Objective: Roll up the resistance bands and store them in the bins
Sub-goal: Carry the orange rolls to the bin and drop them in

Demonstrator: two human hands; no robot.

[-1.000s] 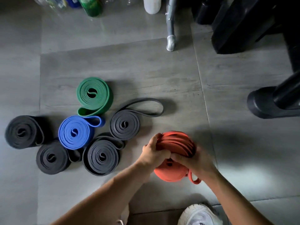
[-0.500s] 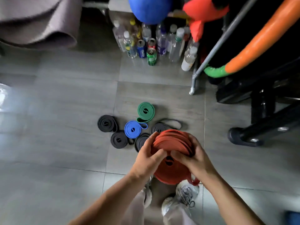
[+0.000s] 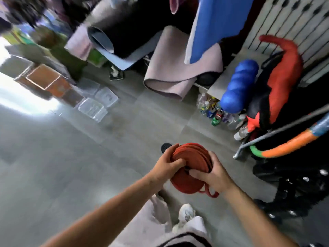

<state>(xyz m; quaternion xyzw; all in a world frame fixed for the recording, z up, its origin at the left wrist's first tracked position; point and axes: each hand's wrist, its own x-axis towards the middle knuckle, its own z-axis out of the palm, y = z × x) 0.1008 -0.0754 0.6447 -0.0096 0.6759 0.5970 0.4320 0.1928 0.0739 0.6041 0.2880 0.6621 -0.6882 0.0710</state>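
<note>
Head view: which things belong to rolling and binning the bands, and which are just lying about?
Job: red rolled band, gripped by left hand and right hand; black rolled band on the floor; clear bins.
Lying about: bottles and cans; pink mat; blue foam roller; orange padded bar.

You have two hands in view, the left hand point(image 3: 167, 164) and the right hand point(image 3: 213, 175), and one rolled red band point(image 3: 190, 154) gripped between them. One rolled black band point(image 3: 165, 146) shows just past your left fingers. Across the floor you can count three clear bins point(image 3: 92, 108), though blur softens their edges. There are two rolled mats: one pink mat point(image 3: 169, 77) and one dark mat point(image 3: 114, 32). Add one blue ribbed roller point(image 3: 238, 86) and one white shoe point(image 3: 186, 212). The bottles and cans point(image 3: 213, 114) are too blurred to count.
</note>
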